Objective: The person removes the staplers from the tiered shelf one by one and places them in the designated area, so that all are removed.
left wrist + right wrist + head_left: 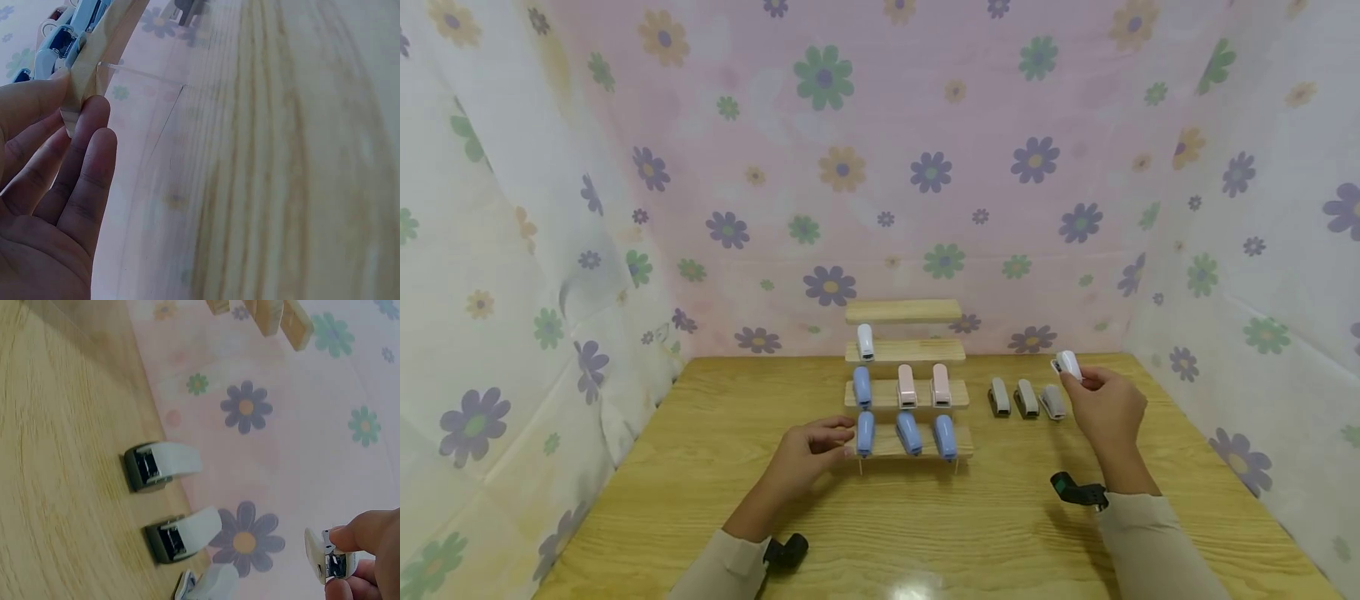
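In the head view, my right hand [1108, 408] holds a small white stapler [1067, 364] above the table's right side. The right wrist view has this white stapler [325, 556] pinched between thumb and fingers. My left hand [808, 454] is at the left end of a tiered wooden stand [886, 442]. Seen from the left wrist, thumb and fingers grip the end of its bottom shelf [81, 81]. On the stand, three blue staplers [908, 433] line the bottom shelf. One blue stapler [861, 387] and two pink staplers [907, 385] sit above, then one white stapler [865, 342].
Three grey-and-white staplers [1026, 399] stand in a row on the wooden table [1000, 525], between the stand and my right hand. The stand's top shelf [902, 312] is bare. Flowered cloth [895, 125] hangs behind and on both sides.
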Demonstrator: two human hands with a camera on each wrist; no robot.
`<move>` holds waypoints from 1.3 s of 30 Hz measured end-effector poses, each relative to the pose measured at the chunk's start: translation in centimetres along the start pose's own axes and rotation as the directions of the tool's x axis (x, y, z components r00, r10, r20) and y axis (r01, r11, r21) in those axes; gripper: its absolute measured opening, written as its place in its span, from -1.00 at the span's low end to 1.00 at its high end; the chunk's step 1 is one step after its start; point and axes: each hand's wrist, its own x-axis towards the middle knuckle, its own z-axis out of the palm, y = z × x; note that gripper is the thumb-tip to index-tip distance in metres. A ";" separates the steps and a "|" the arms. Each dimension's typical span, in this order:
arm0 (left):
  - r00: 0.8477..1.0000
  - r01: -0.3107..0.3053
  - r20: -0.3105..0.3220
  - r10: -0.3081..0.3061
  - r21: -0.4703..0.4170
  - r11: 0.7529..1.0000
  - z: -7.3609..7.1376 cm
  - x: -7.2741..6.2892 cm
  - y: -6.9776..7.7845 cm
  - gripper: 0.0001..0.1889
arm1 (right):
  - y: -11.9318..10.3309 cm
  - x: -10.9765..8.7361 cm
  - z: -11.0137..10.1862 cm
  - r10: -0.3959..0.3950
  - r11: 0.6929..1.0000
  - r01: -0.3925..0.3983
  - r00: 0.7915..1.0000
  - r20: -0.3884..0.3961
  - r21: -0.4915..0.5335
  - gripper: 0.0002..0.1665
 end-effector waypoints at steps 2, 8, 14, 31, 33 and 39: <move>1.000 -0.004 0.000 0.004 0.001 1.000 -0.1 0.0 0.0 -0.67 | 0.4 0.1 -0.2 0.031 1.000 -0.031 0.999 0.010 -0.006 -0.33; 1.000 0.000 0.012 0.000 0.013 1.000 -0.2 0.1 0.1 -0.67 | 1.4 0.3 -0.5 0.086 0.996 -0.085 0.995 0.041 -0.026 -0.31; 1.000 0.010 0.017 -0.011 0.023 1.000 -0.2 0.1 0.3 -0.67 | 2.9 0.5 -0.2 0.137 0.989 -0.133 0.988 0.070 -0.059 -0.34; 1.000 -0.006 0.009 0.006 0.015 1.000 -0.4 0.2 0.2 -0.69 | 4.3 0.3 0.2 0.175 0.983 -0.167 0.976 0.126 -0.078 -0.33; 1.000 -0.005 0.009 0.004 0.022 1.000 -0.3 0.2 0.1 -0.68 | 4.5 0.2 0.3 0.176 0.983 -0.166 0.975 0.135 -0.080 -0.33; 1.000 0.006 0.014 -0.007 0.026 1.000 -0.3 0.2 0.1 -0.66 | 5.3 0.1 0.6 0.151 0.985 -0.138 0.980 0.131 -0.099 -0.37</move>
